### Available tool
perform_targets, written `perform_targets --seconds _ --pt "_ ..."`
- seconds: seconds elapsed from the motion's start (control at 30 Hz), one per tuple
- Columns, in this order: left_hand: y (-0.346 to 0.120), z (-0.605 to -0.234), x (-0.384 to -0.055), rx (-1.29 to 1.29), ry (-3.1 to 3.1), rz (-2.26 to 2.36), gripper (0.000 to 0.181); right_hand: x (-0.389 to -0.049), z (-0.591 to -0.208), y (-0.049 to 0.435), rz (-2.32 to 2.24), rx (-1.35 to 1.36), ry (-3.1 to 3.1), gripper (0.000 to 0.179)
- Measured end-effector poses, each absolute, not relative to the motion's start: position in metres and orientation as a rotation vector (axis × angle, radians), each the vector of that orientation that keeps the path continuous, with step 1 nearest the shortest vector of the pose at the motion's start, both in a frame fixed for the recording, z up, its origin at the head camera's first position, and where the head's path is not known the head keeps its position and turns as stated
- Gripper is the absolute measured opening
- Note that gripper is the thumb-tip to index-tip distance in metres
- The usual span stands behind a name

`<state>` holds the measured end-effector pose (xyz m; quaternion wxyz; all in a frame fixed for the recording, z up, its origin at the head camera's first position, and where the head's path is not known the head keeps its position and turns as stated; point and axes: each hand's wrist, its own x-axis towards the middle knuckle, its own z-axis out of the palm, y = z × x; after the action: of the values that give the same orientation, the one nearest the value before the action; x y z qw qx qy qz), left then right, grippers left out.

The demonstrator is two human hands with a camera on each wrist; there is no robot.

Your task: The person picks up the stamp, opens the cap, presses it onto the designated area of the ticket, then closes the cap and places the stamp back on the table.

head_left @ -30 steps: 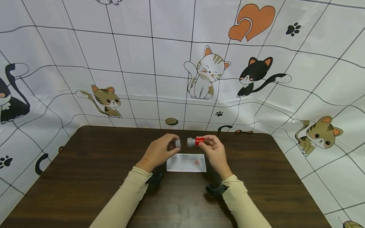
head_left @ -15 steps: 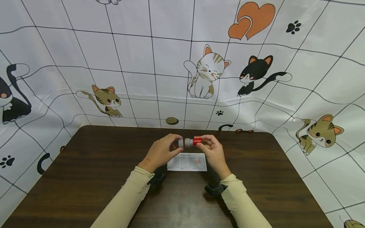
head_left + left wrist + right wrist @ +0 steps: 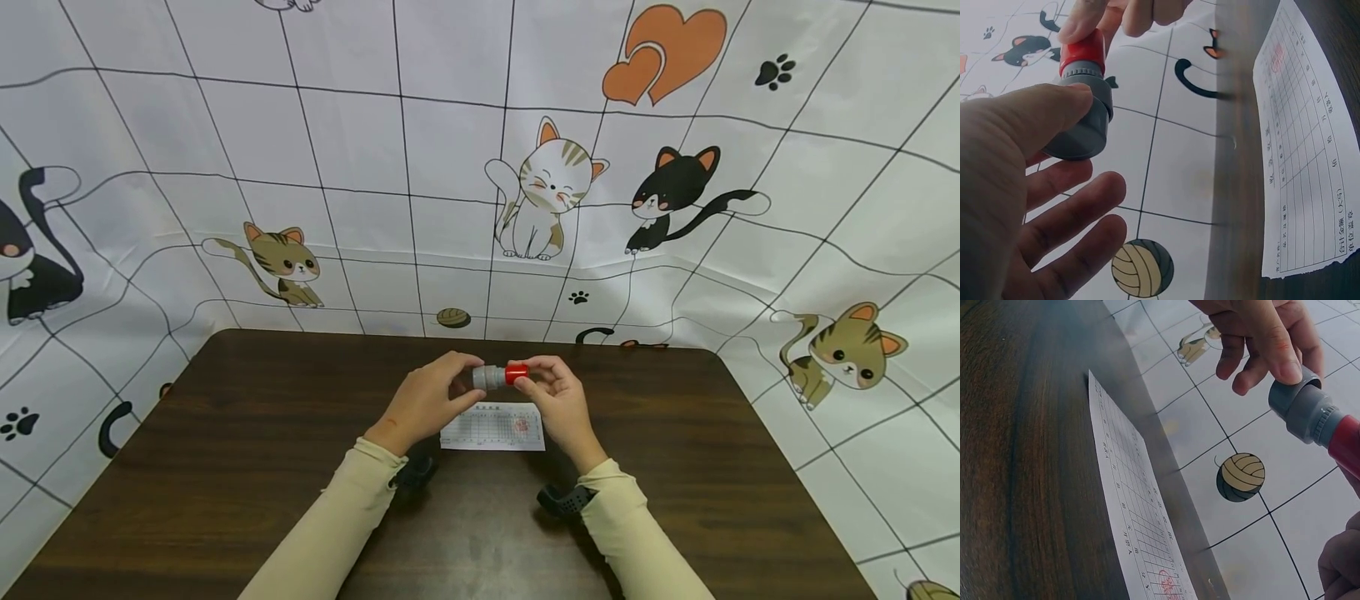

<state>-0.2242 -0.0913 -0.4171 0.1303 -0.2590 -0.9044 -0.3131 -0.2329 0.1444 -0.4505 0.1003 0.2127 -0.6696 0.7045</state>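
A small stamp [image 3: 497, 377] with a red handle and a grey body lies level in the air above the far part of the table. My right hand [image 3: 558, 407] pinches its red handle [image 3: 517, 373] between thumb and fingers. On the other end sits a grey cap [image 3: 1080, 139], which my left hand [image 3: 426, 402] holds between thumb and index finger, with the other fingers spread. Cap and body meet in both wrist views. Below the hands, a printed paper form [image 3: 491, 429] with a ruled grid lies on the table, a red round stamp mark [image 3: 1167, 584] on it.
The dark brown wooden table [image 3: 247, 433] ends at a far edge just beyond the hands. Behind and around it hangs a white sheet [image 3: 360, 142] with grid lines and cartoon cats. Dark bands [image 3: 567, 498] sit at both wrists.
The stamp and the cap were apart a second ago. My right hand has moved slightly left and my left hand slightly right, bringing the cap onto the stamp's grey end.
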Motion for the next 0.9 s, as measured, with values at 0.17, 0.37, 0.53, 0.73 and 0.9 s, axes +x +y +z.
perform_targets --seconds 0.17,0.37,0.53,0.73,0.9 --pt "-0.0924 -0.4177 -0.2247 -0.766 -2.615 -0.904 0.042 -0.2329 -0.4507 0.1442 2.067 0.613 -2.016 0.031" --pt "-0.0924 -0.4186 -0.2259 -0.775 -2.626 -0.913 0.043 -0.2317 -0.4506 0.1428 2.104 0.605 -2.008 0.032" --pt "-0.0909 -0.4184 -0.2254 -0.766 -2.624 -0.942 0.043 -0.2324 -0.4538 0.1418 2.158 0.596 -2.017 0.03" --pt "-0.0891 -0.419 -0.2245 -0.766 -2.634 -0.945 0.043 -0.2348 -0.4558 0.1407 2.06 0.554 -2.192 0.028" --pt "-0.0876 -0.4177 -0.2225 -0.784 -2.625 -0.936 0.042 -0.2362 -0.454 0.1416 1.941 0.552 -2.337 0.027"
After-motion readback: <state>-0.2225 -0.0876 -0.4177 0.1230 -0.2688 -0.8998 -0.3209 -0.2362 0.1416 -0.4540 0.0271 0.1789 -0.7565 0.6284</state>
